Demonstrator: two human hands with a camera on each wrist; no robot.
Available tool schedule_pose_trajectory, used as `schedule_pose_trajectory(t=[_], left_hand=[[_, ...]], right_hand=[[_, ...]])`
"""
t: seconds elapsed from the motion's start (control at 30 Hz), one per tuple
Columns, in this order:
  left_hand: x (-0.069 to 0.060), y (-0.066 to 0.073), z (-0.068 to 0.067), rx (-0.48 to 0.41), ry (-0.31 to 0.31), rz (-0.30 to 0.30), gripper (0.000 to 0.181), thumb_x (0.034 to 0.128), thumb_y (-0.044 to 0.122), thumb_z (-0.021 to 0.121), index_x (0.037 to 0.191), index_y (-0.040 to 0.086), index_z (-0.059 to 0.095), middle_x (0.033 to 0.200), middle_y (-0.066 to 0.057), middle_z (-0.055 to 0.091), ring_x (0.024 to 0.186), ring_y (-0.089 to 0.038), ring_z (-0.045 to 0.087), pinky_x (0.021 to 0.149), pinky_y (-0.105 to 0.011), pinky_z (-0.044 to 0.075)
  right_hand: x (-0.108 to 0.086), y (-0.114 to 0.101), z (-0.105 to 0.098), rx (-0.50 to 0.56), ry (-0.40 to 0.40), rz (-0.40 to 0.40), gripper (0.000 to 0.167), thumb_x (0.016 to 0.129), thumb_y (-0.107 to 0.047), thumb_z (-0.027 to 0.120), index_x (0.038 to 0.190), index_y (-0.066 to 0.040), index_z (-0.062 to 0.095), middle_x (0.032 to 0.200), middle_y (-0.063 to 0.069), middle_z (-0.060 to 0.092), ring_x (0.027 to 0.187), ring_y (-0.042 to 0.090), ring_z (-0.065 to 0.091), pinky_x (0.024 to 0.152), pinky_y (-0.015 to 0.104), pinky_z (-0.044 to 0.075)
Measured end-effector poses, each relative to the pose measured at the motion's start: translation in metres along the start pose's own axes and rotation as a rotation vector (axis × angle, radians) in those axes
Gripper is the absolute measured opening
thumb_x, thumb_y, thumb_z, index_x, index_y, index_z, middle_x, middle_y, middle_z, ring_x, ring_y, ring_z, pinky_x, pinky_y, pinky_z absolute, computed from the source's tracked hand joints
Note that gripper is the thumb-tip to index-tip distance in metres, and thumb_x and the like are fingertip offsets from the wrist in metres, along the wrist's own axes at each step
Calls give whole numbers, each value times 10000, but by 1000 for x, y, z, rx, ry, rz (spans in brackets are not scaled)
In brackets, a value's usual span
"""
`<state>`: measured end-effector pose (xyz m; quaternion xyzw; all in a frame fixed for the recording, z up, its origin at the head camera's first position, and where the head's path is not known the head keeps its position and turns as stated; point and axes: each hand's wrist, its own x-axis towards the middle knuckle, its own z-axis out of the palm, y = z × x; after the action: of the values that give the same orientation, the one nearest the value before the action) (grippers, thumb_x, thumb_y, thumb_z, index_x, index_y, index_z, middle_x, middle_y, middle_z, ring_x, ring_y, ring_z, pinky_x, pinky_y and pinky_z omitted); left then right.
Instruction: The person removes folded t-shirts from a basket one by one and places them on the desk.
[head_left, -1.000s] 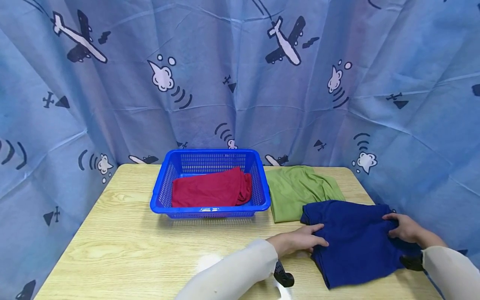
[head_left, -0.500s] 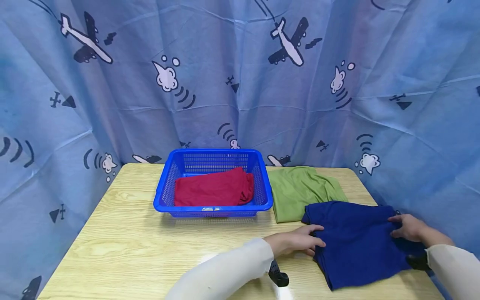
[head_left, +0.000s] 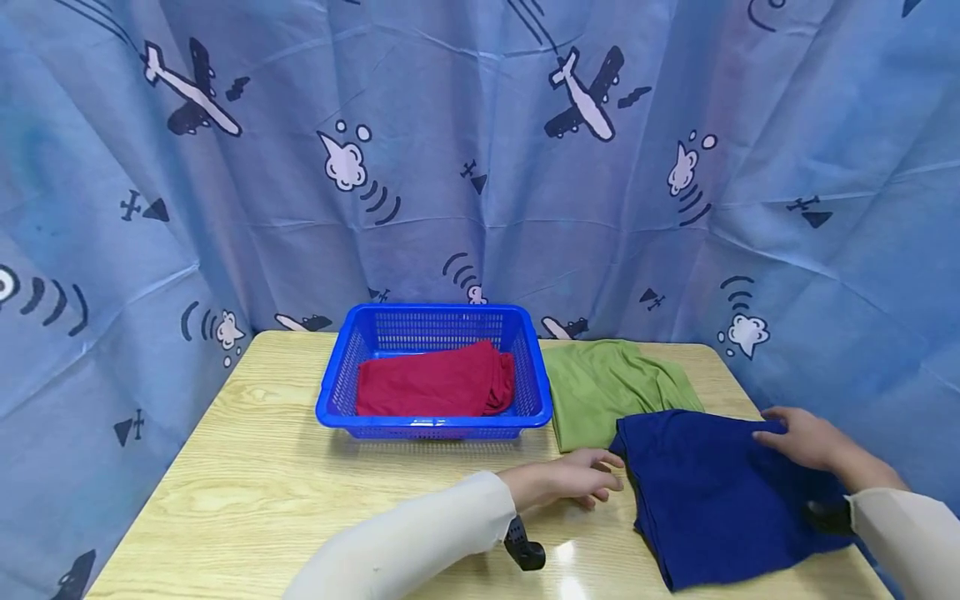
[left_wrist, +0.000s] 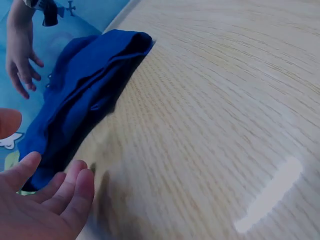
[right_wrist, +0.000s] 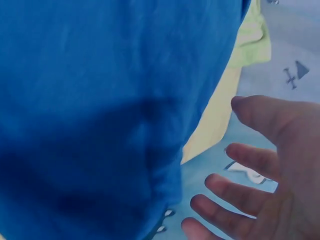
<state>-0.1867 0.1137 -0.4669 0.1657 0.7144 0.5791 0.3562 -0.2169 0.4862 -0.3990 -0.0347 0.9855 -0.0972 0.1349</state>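
A folded navy blue cloth [head_left: 720, 500] lies on the right part of the table; what kind of garment it is cannot be told. Its layered edge shows in the left wrist view. Just left of that edge, my left hand [head_left: 566, 479] hovers with loosely spread fingers, apart from the cloth. My right hand [head_left: 806, 437] is over the cloth's far right side in the head view. The right wrist view shows its fingers [right_wrist: 240, 195] spread, with a gap between them and the cloth. Neither hand holds anything.
A blue plastic basket [head_left: 435, 432] with a folded red cloth [head_left: 427, 383] in it stands at the back middle of the wooden table [head_left: 247, 500]. A green cloth [head_left: 600, 387] lies right of it, partly under the navy one. A printed curtain [head_left: 420, 242] borders the table.
My left hand has drawn back leftward off the navy cloth's edge. My right hand has lifted from the cloth and shifted slightly. The head view has moved a little.
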Motion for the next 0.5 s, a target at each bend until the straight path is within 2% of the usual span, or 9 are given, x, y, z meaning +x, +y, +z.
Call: schedule_pose_trajectory(t=[0.13,0.23,0.4,0.5], left_hand=[[-5,0,-5,19,12,50,431,944,118,617,1367,38,585,1091,-13,686,775,-105,574,591,-198,453],[-10,-1,-10,40,14,75,425,939,110,616,1355,24,593,1081,-26,709,825,-116,605,627,-198,471],[-21,2,-20,47,16,93,415,940,103,600,1346,18,596,1154,-119,714,976,-257,683,687,-241,510],[-27,6,-27,37,9,103,416,951,102,581,1354,-2,583,1203,-179,693,1072,-374,680,765,-324,564]], right_hand=[[2,-18,1,19,43,-41,619,1007,-304,588,1290,235,474,1256,481,516,1116,622,533,857,654,488],[2,-33,0,34,70,-72,594,1013,-304,587,1302,207,490,1251,479,528,1107,622,549,834,641,502],[1,-61,-1,79,99,-132,547,1020,-281,581,1332,162,507,1269,466,535,1099,633,560,809,619,521],[1,-78,-2,102,106,-163,532,1025,-264,579,1355,145,502,1294,454,530,1096,609,577,811,602,534]])
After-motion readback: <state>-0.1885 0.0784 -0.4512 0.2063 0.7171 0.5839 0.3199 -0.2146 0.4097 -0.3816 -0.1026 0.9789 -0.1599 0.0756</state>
